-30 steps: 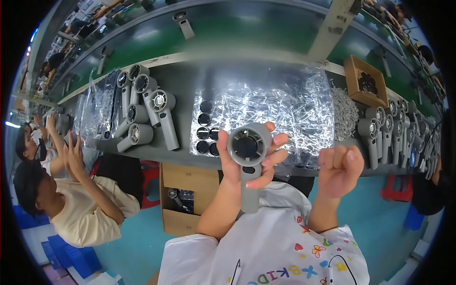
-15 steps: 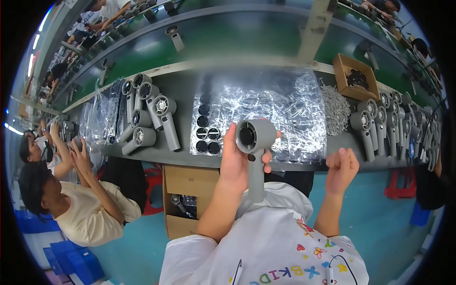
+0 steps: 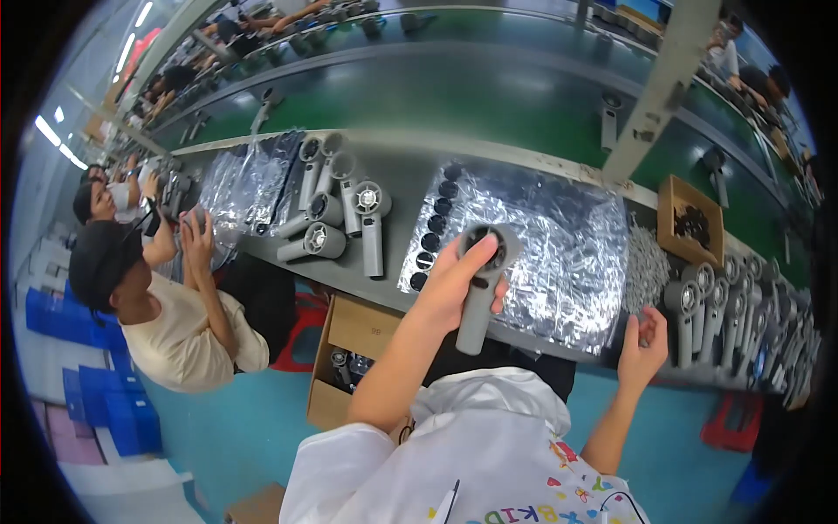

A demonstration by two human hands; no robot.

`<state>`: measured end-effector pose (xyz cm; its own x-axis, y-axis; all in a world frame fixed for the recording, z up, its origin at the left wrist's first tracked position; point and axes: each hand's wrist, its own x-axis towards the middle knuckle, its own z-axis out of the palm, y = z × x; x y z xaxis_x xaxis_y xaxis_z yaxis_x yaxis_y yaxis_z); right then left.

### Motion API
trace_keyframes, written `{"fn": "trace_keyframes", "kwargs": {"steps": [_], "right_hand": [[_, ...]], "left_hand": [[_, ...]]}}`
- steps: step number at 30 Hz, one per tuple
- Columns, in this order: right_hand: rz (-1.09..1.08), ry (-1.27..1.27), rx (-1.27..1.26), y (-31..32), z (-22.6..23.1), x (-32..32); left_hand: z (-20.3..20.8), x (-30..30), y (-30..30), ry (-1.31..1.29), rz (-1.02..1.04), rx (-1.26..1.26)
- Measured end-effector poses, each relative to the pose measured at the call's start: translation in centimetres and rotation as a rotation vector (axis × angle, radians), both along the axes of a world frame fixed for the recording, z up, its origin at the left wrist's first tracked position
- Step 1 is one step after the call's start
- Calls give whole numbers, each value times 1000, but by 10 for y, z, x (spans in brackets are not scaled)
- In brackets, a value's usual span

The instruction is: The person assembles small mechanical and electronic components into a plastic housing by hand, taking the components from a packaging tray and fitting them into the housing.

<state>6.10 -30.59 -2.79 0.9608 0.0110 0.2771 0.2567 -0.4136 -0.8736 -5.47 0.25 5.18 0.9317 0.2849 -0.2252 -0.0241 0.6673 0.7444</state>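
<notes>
My left hand (image 3: 445,286) is wrapped round a grey handheld fan (image 3: 477,316) at its round head. The thumb lies over the dark front opening, and the handle points down toward my body. Off to the right, at the table's front edge, my right hand (image 3: 642,351) is raised with its fingers curled; whatever they pinch is too small to make out. Beneath and beyond the fan a shiny plastic sheet (image 3: 559,253) covers the table. Along its left side runs a column of round black discs (image 3: 436,224). A heap of small grey parts (image 3: 646,269) lies closest to my right hand.
Several grey fans (image 3: 372,229) lie left of the sheet, near clear plastic bags (image 3: 234,194). More fans (image 3: 690,306) crowd the right. A cardboard box (image 3: 713,236) holds dark parts; a post (image 3: 650,105) rises behind. A co-worker (image 3: 175,336) sits left, beside an open carton (image 3: 362,327).
The view has shifted, so the table sits differently in it. My left thumb has come over the fan's front, and the fan is tilted more. My right hand appears lower, its fingers turned inward.
</notes>
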Motion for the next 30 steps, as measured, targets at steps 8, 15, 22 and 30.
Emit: {"fn": "trace_keyframes", "kwargs": {"steps": [8, 15, 22, 30], "right_hand": [[49, -131, -221, -5, 2, 26], [27, -34, -211, 10, 19, 30], [-10, 16, -155, -11, -4, 25], [-8, 98, 171, -10, -11, 20]], "left_hand": [[4, 192, 97, 218, 132, 873], [-28, 333, 190, 313, 358, 1741], [-3, 369, 128, 590, 394, 2010], [-54, 393, 55, 461, 9, 1544]]}}
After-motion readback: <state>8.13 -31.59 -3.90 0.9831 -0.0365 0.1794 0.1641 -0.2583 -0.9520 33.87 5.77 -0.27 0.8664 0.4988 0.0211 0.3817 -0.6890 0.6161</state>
